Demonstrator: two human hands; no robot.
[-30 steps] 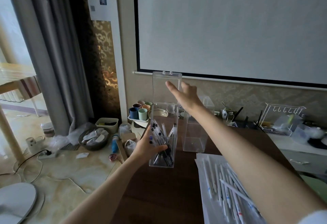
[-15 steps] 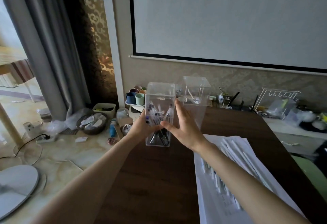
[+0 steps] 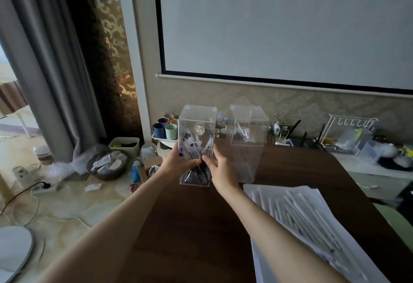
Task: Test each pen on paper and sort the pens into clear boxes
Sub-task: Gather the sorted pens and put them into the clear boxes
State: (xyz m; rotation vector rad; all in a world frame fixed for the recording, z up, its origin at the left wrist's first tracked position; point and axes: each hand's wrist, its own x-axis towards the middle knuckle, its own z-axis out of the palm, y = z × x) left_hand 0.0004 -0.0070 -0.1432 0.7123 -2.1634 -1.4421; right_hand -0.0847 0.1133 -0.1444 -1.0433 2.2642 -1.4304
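A tall clear box (image 3: pixel 196 126) with its lid down stands on the dark wooden table (image 3: pixel 192 227) near the far left corner, holding several dark pens (image 3: pixel 196 162). My left hand (image 3: pixel 176 164) grips its left side and my right hand (image 3: pixel 220 171) presses its right side. A second clear box (image 3: pixel 247 139), lid down, stands just to the right with only a little inside. White pens (image 3: pixel 299 213) lie in a row on sheets of paper (image 3: pixel 335 244) at the right.
Coloured cups (image 3: pixel 165 127) sit on a tray behind the boxes. A white wire rack (image 3: pixel 348 133) and clutter fill a side counter at the right. Bowls, a bin and cables litter the floor at the left. A projector screen (image 3: pixel 286 23) hangs above.
The first box's lid, raised a second ago under my right hand, is now closed. My right hand came down to the box's right side. The view tilted downward.
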